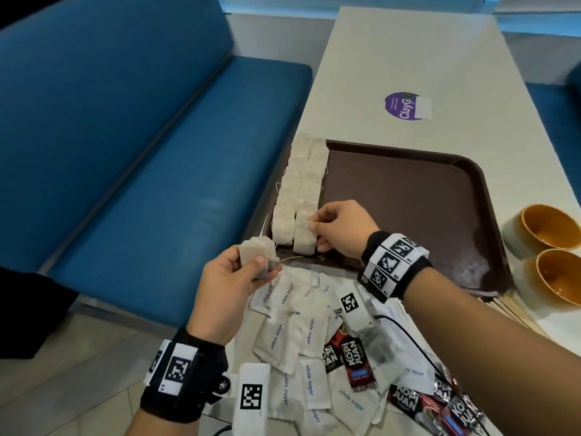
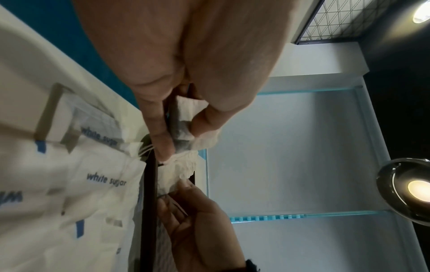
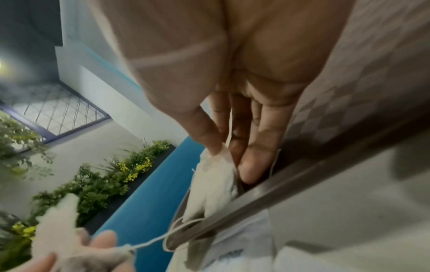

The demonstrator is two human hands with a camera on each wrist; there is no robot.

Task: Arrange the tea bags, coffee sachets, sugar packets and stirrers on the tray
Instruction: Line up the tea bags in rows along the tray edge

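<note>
Two rows of white tea bags [image 1: 298,187] lie along the left edge of the brown tray [image 1: 408,202]. My right hand [image 1: 333,229] pinches the nearest tea bag [image 1: 304,239] of the right row at the tray's near left corner; the right wrist view shows this tea bag [image 3: 214,185] under my thumb and fingers [image 3: 253,162]. My left hand [image 1: 232,278] holds a small bunch of tea bags [image 1: 254,253] just off the tray's near edge, with strings trailing to the tray. White sugar packets [image 1: 301,335] and black-red coffee sachets [image 1: 358,357] lie piled in front of the tray.
Two orange-lined cups [image 1: 544,231] stand right of the tray, with wooden stirrers [image 1: 515,309] lying beside them. A purple sticker [image 1: 405,105] is farther up the white table [image 1: 393,58]. A blue bench [image 1: 132,146] runs along the left.
</note>
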